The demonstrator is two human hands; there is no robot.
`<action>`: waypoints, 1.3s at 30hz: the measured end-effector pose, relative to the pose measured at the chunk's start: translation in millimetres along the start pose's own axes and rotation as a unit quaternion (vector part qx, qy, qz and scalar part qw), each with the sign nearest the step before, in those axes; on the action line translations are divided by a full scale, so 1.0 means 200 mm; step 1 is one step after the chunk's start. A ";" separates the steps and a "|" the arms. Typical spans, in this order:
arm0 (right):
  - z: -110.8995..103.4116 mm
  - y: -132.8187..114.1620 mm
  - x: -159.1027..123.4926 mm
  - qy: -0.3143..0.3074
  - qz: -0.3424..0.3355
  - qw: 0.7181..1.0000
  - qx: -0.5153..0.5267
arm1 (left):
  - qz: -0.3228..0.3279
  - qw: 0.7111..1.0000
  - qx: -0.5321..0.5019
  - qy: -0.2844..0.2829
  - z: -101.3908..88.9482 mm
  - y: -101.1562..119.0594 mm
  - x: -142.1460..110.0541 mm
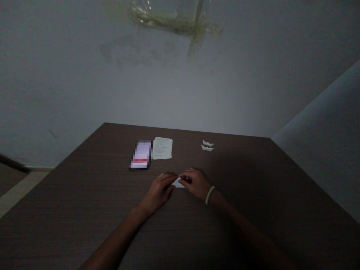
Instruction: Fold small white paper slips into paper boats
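Note:
A small folded piece of white paper [178,183] lies on the table between my hands, its top edge and sides partly covered by my fingers. My left hand [161,189] grips its left side, fingers reaching over the top and thumb at the lower edge. On the right, my right hand [197,183] pinches the paper near its peak, thumb and fingertips close together. A pale beaded bracelet [209,195] circles my right wrist. Two little paper boats [207,148] sit beyond my right hand, one just behind the other.
A stack of printed paper sheets [162,148] lies beyond my left hand. Beside it is a phone [141,154] with a lit, pixelated screen. The dark brown table [84,195] ends at a grey wall [180,97] behind and another on the right.

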State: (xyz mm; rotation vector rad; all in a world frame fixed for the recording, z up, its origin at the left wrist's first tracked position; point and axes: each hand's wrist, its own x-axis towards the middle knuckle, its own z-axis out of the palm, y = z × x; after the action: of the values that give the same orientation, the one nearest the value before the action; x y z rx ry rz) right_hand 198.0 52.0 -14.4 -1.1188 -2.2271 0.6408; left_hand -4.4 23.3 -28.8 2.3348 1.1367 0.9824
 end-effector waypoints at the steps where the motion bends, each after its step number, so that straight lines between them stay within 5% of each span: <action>1: 0.01 0.01 0.00 0.004 0.016 1.000 0.022 | -0.006 1.000 0.005 0.008 0.00 0.00 0.00; 7: 0.00 0.01 -0.04 0.043 0.103 0.986 0.126 | -0.085 0.996 0.008 0.016 -0.02 0.03 0.01; 12: 0.00 0.00 -0.08 0.040 0.123 0.981 0.146 | -0.091 0.996 -0.012 -0.008 -0.04 0.05 0.03; 31: -0.01 -0.02 -0.07 -0.016 -0.066 0.992 -0.105 | -0.027 0.998 0.054 0.005 -0.01 0.02 0.03; 39: -0.01 -0.05 -0.08 -0.039 -0.100 0.983 -0.146 | 0.012 0.992 0.116 -0.057 -0.05 0.05 0.03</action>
State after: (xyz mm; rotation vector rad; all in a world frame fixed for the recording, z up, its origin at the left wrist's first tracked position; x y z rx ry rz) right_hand 201.4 34.8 -11.8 -1.0008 -2.5196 0.2842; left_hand -3.8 22.3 -14.3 2.5536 1.2377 0.7470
